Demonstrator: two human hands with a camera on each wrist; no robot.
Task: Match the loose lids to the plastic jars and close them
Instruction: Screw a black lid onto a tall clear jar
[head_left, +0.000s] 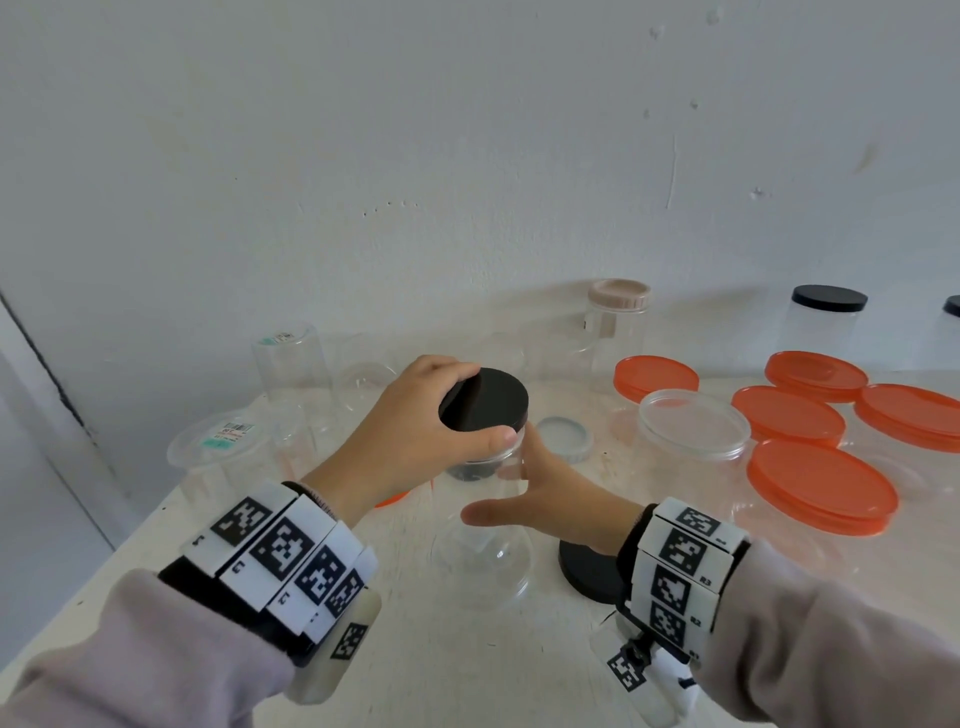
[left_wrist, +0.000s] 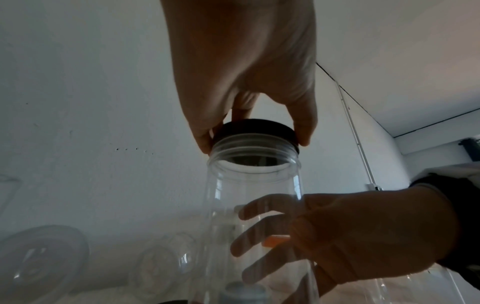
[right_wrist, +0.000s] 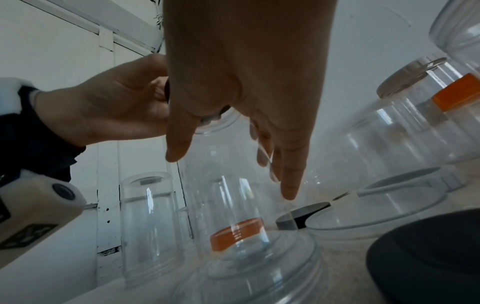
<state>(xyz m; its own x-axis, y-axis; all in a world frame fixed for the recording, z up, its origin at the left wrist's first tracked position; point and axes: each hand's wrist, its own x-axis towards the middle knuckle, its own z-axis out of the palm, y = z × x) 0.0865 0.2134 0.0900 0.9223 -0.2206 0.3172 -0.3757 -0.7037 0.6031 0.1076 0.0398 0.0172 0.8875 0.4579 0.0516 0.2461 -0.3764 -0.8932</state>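
– What's in my hands?
– My left hand (head_left: 410, 431) grips the black lid (head_left: 484, 400) atop the clear jar (left_wrist: 255, 207), mid-table; my right hand (head_left: 550, 493), fingers straight, touches its side

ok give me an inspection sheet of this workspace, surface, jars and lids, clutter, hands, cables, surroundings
Surface: pale table, scuffed.
Job's things: black lid tilted on the clear jar, not seated; loose black lid near the right wrist; orange lids on jars at right; closed black-lidded jar at back.
Clutter: several open clear jars at left.
Grippers: left hand grips the black lid; right hand steadies the jar, fingers fairly straight.
Cables: nothing seen.
Surroundings: white wall.
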